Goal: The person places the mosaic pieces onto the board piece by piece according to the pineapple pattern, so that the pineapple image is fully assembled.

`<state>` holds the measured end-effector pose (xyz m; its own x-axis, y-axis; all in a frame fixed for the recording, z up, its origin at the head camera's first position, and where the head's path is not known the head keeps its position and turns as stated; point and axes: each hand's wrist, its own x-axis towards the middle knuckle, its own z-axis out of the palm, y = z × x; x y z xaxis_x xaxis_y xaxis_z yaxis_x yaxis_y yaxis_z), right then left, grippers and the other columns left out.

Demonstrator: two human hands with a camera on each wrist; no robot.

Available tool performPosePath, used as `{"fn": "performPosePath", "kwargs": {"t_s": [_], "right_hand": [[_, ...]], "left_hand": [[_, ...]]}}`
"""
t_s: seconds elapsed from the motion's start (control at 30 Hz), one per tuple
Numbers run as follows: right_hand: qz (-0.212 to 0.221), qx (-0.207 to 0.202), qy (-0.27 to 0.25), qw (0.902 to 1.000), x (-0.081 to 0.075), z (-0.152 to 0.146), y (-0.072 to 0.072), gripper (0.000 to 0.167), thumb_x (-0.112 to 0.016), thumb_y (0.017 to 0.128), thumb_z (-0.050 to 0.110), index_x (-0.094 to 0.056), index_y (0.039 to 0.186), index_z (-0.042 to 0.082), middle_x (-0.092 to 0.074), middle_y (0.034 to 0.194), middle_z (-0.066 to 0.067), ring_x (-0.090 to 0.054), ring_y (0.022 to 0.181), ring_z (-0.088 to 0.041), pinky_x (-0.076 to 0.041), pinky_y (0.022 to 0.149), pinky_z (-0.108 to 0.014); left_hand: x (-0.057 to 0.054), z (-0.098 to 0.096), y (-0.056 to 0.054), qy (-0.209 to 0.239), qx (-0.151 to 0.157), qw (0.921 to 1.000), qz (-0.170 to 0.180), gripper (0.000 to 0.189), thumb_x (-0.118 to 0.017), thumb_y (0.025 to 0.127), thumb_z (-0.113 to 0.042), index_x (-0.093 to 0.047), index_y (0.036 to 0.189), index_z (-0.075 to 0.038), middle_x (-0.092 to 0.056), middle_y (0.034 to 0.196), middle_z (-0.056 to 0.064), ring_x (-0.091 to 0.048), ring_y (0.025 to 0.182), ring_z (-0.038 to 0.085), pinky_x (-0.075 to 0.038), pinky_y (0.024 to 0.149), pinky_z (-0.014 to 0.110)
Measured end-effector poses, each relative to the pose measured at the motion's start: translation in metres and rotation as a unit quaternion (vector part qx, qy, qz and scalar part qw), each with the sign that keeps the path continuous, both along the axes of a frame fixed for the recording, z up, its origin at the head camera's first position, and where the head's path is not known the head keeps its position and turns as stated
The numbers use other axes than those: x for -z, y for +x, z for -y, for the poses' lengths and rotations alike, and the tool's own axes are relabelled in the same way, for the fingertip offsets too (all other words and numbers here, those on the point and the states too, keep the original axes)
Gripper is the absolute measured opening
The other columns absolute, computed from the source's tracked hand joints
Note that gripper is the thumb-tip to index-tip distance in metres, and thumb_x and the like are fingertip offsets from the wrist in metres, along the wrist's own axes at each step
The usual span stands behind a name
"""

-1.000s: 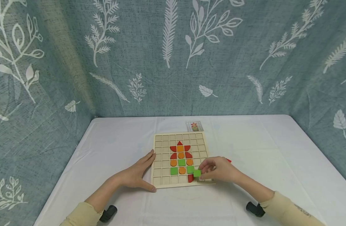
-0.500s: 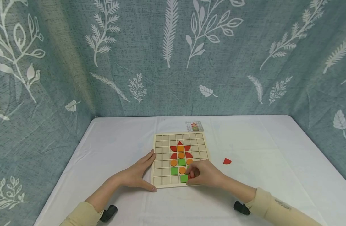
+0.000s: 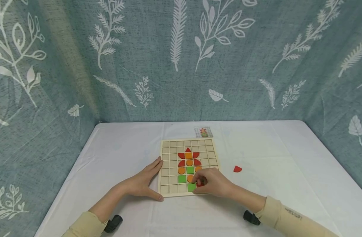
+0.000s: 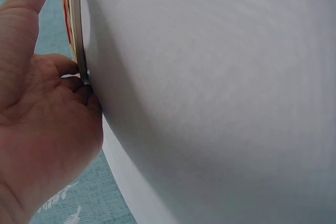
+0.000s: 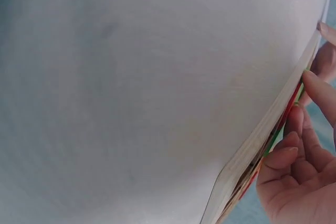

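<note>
Against the left edge and front corner of a wooden grid board (image 3: 172,144) rests my left hand (image 3: 142,181), fingers and thumb spread. The left wrist view shows that hand's (image 4: 47,124) fingertips touching the board's side. With thumb and index finger, my right hand (image 3: 213,181) pinches a green square tile (image 3: 191,187) at a cell of the front row. A red tile (image 3: 200,184) lies partly hidden beneath those fingers. Farther up the board, red, orange and green tiles form a flower-like figure, including an orange circle (image 3: 189,163) and a green square (image 3: 182,179).
A loose red quarter-circle tile (image 3: 237,169) lies on the white tablecloth (image 3: 266,158) right of the board. Behind the board lies a small pattern card (image 3: 203,132) printed with a similar figure. A leaf-patterned curtain (image 3: 157,92) surrounds the table's back and sides.
My right hand has carried the green square leftward, past the red tile, to a front-row cell, and then stayed nearly still there. The left hand has not moved.
</note>
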<state>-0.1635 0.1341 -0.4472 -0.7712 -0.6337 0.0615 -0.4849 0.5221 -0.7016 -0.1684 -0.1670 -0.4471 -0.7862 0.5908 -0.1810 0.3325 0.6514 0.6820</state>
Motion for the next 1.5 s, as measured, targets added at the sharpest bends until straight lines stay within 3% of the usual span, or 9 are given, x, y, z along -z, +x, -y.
{"fn": "performPosePath", "kwargs": {"t_s": [0.27, 0.57, 0.73, 0.93, 1.1, 1.3, 1.5], "right_hand": [[0.020, 0.037, 0.009, 0.9991, -0.004, -0.009, -0.001, 0.019, -0.084, 0.078, 0.023, -0.069, 0.089, 0.018, -0.055, 0.070, 0.012, -0.047, 0.060, -0.004, -0.040, 0.054, -0.019], [0.064, 0.098, -0.017, 0.9930, -0.006, -0.044, -0.004, 0.020, -0.080, 0.081, 0.022, -0.069, 0.095, 0.014, -0.058, 0.077, 0.006, -0.051, 0.068, -0.011, -0.041, 0.057, -0.021], [0.045, 0.140, -0.017, 0.9890, -0.007, -0.070, -0.005, 0.023, -0.081, 0.080, 0.022, -0.068, 0.098, 0.013, -0.060, 0.082, 0.005, -0.053, 0.072, -0.012, -0.044, 0.059, -0.023], [0.004, 0.188, 0.004, 0.9821, -0.009, -0.102, -0.007, 0.026, -0.080, 0.081, 0.017, -0.067, 0.102, 0.009, -0.062, 0.086, 0.001, -0.054, 0.075, -0.013, -0.047, 0.061, -0.024], [-0.005, 0.221, 0.032, 0.9747, -0.011, -0.122, -0.008, 0.030, -0.081, 0.080, 0.017, -0.067, 0.104, 0.009, -0.063, 0.092, 0.000, -0.054, 0.078, -0.015, -0.046, 0.060, -0.025], [-0.006, 0.235, 0.063, 0.9700, -0.006, -0.135, -0.011, 0.030, -0.080, 0.080, 0.015, -0.065, 0.105, 0.007, -0.063, 0.097, -0.001, -0.053, 0.079, -0.015, -0.046, 0.063, -0.027], [0.004, 0.225, 0.060, 0.9725, -0.005, -0.135, -0.011, 0.031, -0.078, 0.081, 0.013, -0.065, 0.108, 0.006, -0.061, 0.091, 0.001, -0.053, 0.078, -0.015, -0.045, 0.064, -0.027]], "left_hand": [[0.000, 0.001, 0.000, 0.003, 0.004, 1.0000, -0.003, 0.126, -0.086, 0.069, -0.046, -0.009, 0.154, 0.005, 0.003, 0.161, 0.022, -0.002, 0.147, 0.041, -0.017, 0.114, 0.058], [0.001, 0.000, -0.001, 0.001, 0.001, 1.0000, -0.001, 0.126, -0.086, 0.068, -0.047, -0.010, 0.154, 0.005, 0.003, 0.161, 0.021, -0.002, 0.147, 0.040, -0.017, 0.114, 0.057], [0.000, 0.000, -0.001, 0.003, -0.002, 1.0000, 0.001, 0.126, -0.087, 0.068, -0.046, -0.009, 0.154, 0.004, 0.003, 0.162, 0.020, -0.002, 0.147, 0.040, -0.016, 0.115, 0.057], [-0.001, 0.000, -0.001, 0.006, 0.000, 1.0000, -0.001, 0.126, -0.087, 0.068, -0.045, -0.009, 0.154, 0.005, 0.003, 0.161, 0.021, -0.002, 0.147, 0.041, -0.016, 0.114, 0.058], [-0.001, 0.000, 0.000, 0.004, 0.000, 1.0000, -0.006, 0.126, -0.086, 0.068, -0.047, -0.010, 0.154, 0.005, 0.002, 0.161, 0.021, -0.002, 0.147, 0.041, -0.016, 0.114, 0.058], [0.000, 0.000, 0.000, 0.004, -0.001, 1.0000, -0.007, 0.126, -0.086, 0.068, -0.047, -0.010, 0.154, 0.005, 0.002, 0.161, 0.021, -0.002, 0.147, 0.041, -0.016, 0.114, 0.058], [0.001, 0.000, 0.000, 0.002, -0.001, 0.9999, -0.010, 0.126, -0.086, 0.068, -0.048, -0.010, 0.153, 0.005, 0.002, 0.161, 0.022, -0.003, 0.146, 0.042, -0.016, 0.114, 0.058]]}}
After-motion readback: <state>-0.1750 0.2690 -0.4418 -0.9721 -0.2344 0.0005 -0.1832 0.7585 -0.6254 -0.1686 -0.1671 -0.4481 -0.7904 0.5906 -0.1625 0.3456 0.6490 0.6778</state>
